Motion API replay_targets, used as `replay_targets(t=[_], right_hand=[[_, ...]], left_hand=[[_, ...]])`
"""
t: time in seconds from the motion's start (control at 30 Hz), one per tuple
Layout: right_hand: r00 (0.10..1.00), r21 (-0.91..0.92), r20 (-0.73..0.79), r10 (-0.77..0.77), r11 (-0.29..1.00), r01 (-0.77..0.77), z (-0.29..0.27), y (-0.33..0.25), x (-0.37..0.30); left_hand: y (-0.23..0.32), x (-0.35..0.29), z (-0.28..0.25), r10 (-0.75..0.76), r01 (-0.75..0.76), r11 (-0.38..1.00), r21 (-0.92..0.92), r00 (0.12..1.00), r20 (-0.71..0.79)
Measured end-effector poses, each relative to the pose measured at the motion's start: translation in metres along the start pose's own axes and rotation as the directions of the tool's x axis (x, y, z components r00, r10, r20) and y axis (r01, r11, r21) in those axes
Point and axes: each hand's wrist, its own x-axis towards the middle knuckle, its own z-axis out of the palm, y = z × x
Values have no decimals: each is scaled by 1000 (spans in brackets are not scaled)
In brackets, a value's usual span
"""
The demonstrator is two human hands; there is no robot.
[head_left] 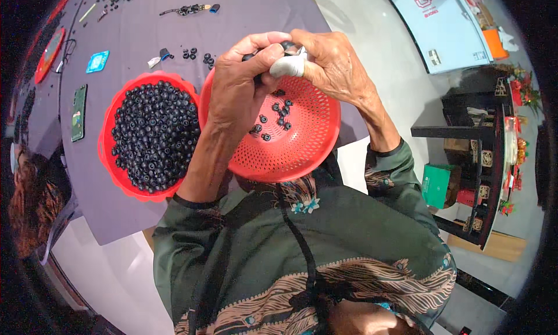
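Both hands meet over a red colander [279,160], their fingertips close together. My left hand [241,91] is closed around small black round pieces, partly hidden by its fingers. My right hand [343,65] pinches a shiny black round piece [288,45] at the point where the hands meet. A white cover sits on the right thumb. Several black pieces with ring-like tops [283,111] lie inside the colander below. To the left, a red scalloped basket [104,152] is heaped with many more black round pieces [154,134].
On the purple-grey tablecloth [125,38] lie a phone [79,112], a blue packet [97,62], loose black pieces [189,54] and a strap-like dark item [189,10]. A dark shelf unit [485,155] stands to the right. Someone's patterned sleeve shows at far left.
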Motion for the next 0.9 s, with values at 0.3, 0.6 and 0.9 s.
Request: replay_targets(t=[0.3,0.6,0.9], right_hand=[[999,18,-8,40,999,-40,-6,-2,2],[998,16,-56,-12,1000,13,0,1,0],[998,40,-55,-20,999,23,3,3,-5]], left_hand=[[1,-2,-1,8,-7,1000,-17,998,65],[3,-5,1,57,-59,997,48,998,34],[3,-3,7,2,2,997,74,999,-52]])
